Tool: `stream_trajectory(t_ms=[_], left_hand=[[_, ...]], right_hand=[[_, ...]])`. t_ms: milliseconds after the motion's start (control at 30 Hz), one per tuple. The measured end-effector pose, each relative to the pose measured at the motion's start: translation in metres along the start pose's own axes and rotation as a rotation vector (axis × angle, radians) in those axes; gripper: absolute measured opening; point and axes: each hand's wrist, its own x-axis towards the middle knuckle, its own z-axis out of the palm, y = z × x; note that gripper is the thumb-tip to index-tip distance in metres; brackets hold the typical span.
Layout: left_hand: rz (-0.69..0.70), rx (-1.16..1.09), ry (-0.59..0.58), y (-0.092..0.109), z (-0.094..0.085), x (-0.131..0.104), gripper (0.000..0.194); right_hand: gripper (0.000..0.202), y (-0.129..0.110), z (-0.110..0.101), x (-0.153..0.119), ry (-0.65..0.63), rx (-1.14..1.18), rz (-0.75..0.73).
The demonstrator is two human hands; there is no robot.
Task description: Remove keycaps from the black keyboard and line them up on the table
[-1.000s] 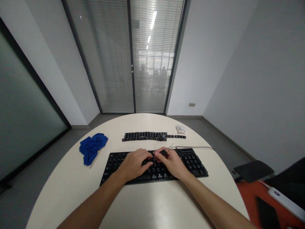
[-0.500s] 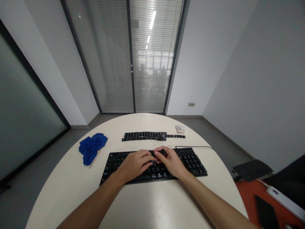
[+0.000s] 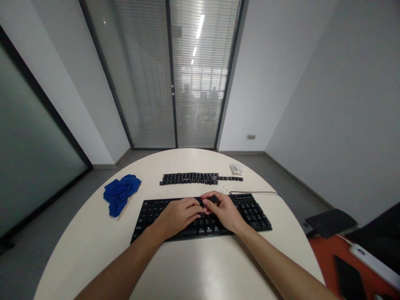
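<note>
A black keyboard (image 3: pixel 253 212) lies on the table beneath both hands. My right hand (image 3: pixel 225 210) is closed over its middle, pinching a small black keycap (image 3: pixel 214 199) between thumb and fingers. Beside it my left hand (image 3: pixel 179 214) rests over the keys with curled fingers, its fingertips meeting those of the right. What the left fingers hold, if anything, is hidden. Behind the keyboard, rows of loose black keycaps (image 3: pixel 190 178) are laid out, with a thin single row trailing to the right.
A crumpled blue cloth (image 3: pixel 120 193) lies at the left, with a thin pale stick (image 3: pixel 124 209) by it. A small clear bag (image 3: pixel 236 169) sits at the back right. A thin wire tool (image 3: pixel 223 189) and the keyboard cable (image 3: pixel 256 192) are behind the keyboard. The round table (image 3: pixel 93 246) has a curved edge.
Both hands stay in nearly the same place over the keyboard. Only the fingers shift slightly, the left fingertips drawing in toward the right hand's. Everything else is unmoved.
</note>
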Motion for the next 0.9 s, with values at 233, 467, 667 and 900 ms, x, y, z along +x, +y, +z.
stream_trajectory(t_ms=[233, 467, 667, 900], left_hand=[[0.026, 0.021, 0.028, 0.001, -0.002, 0.0, 0.017], [-0.064, -0.023, 0.072, 0.0, -0.001, 0.0, 0.017], [-0.217, -0.112, 0.184, -0.005, 0.002, 0.0, 0.012], [-0.26, -0.127, 0.222, -0.008, 0.005, -0.002, 0.012]], right_hand=[[0.04, 0.002, 0.001, 0.001, 0.02, 0.015, 0.022], [0.035, -0.003, -0.001, -0.002, 0.057, -0.159, -0.078], [0.022, -0.014, -0.01, -0.007, 0.046, -0.565, -0.316], [0.026, -0.015, -0.009, -0.009, -0.063, -0.7, -0.424]])
